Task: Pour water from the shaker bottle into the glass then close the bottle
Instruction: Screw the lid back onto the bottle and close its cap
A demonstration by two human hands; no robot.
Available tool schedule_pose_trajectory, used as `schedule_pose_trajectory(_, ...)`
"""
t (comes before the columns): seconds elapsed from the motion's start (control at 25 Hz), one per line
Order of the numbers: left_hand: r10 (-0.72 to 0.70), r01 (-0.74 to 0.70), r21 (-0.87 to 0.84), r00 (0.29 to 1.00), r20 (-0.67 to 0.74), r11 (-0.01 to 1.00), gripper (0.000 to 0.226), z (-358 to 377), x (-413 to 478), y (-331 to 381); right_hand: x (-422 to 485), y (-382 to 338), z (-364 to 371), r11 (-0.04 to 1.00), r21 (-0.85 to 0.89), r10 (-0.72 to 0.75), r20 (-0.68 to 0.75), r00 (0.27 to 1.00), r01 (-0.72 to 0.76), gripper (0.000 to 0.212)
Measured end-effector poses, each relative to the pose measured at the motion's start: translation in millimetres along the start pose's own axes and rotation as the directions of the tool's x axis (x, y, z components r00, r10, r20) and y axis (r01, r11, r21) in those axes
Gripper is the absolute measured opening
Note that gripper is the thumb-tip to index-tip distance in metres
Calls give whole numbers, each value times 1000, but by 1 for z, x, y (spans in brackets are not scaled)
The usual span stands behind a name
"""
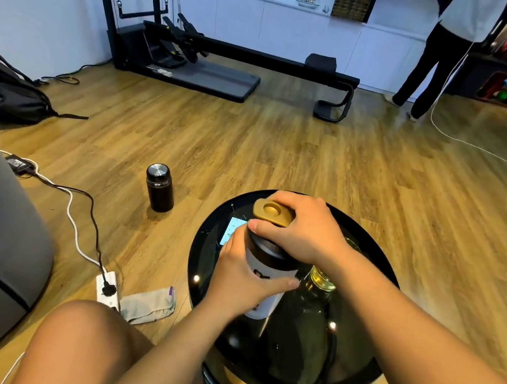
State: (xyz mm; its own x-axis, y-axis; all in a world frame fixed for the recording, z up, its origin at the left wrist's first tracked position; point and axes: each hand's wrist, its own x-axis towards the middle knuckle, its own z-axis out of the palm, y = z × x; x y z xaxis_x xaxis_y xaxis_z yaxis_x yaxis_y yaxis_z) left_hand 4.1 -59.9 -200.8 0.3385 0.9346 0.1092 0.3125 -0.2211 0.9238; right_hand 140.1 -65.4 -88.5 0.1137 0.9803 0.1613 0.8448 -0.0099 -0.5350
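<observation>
Step in hand: lid work on the shaker bottle (270, 265). The bottle stands upright on the round black counter (353, 354), towards its left side as I look down.

Hands:
- Left hand (243, 275): wrapped round the white body of the bottle, thumb across the front, steadying it.
- Right hand (302, 228): on top, thumb against the dark collar, fingers curled over the gold cap (272, 211). The cap shows a round recess facing up, so I judge it is flipped open or partly lifted; I cannot tell for certain.

Glass (309, 315): I take the tall clear vessel just right of the bottle, under my right forearm, for it. It is near the bottle, perhaps touching. Water level unreadable against the dark counter.

Judgement: 1 of 2 stages, opening before the pour or closing after it. I cannot tell which, since the glass gives nothing away.

Next move calls for:
1. If the pour is not yet done: cap clear of the spout, tilt towards the glass, spout over the rim.
2. If done: press the cap down until seated, left hand holding the body firm.

Risk: the glass is close; my right forearm could knock it.
</observation>
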Motion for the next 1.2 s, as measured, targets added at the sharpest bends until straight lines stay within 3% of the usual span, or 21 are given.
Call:
schedule_pose_trajectory(0.08,28,-8,-117,984,175,993,88,-16,10,-1,2,2,-5,996,20,-83,100,992,82,45)
schedule_pose_trajectory(0.16,47,-4,-193,975,217,981,87,-19,18,-2,3,1,-3,995,9,-95,91,991,95,42)
schedule_pose_trajectory(0.36,-5,0,-206,1000,-21,979,96,18,5,2,-1,-1,12,995,-72,54,-163,985,-66,44)
schedule_pose_trajectory(0.44,-19,6,-195,998,-60,981,101,21,2,0,-1,-2,14,996,-76,40,-169,985,-53,45)
schedule_pose_trajectory(0.64,71,-32,-205,980,186,978,84,-11,21,2,3,3,-1,997,-8,-74,4,997,74,37)
schedule_pose_trajectory(0.8,17,-21,-175,1000,-23,984,94,14,10,10,3,0,9,997,-62,43,-119,992,-51,44)
schedule_pose_trajectory(0.88,-9,-9,-161,994,-108,987,103,22,2,8,3,1,10,998,-69,3,-114,993,-11,44)
schedule_pose_trajectory(0.96,23,-29,-137,999,-42,990,98,11,8,2,2,2,4,997,-30,-75,-47,996,73,40)
schedule_pose_trajectory(1.08,128,-94,-174,972,197,980,89,-14,25,-1,5,6,-3,988,27,-155,35,987,154,34)
schedule_pose_trajectory(1.2,121,-94,-189,983,136,977,88,-4,20,1,3,5,0,990,5,-140,6,990,140,36)
